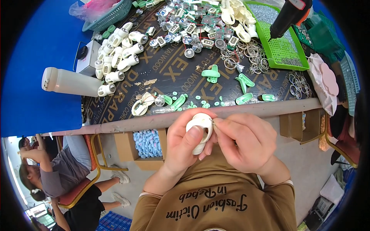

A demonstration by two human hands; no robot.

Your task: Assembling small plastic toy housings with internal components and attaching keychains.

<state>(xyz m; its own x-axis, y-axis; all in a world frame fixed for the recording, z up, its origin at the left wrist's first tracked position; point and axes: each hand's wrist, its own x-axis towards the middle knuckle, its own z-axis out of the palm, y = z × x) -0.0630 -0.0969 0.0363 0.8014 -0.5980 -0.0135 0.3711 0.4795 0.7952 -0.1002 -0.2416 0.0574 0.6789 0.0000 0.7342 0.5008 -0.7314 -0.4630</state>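
Observation:
My left hand (183, 140) is closed around a cream-white plastic flashlight housing (201, 122), its thumb pressed on the front. The housing has an oval opening in its side and is held tilted, just in front of the table edge. At the housing's right rim, my right hand (246, 142) pinches a small thin metal piece (213, 121) between thumb and forefinger. Most of that piece is hidden by the fingertips. On the table just beyond lie green plastic covers (178, 102), small green buttons (198, 97) and an open white housing (142, 104) beside a clear lens.
White flashlights (123, 52) are heaped at left by a white bottle (71, 81). Circuit boards with lenses (192, 30) cover the back. Metal key rings (250, 54) lie right of centre, near a green tray (281, 54) under a black electric screwdriver (289, 17). A person (58, 165) sits at left.

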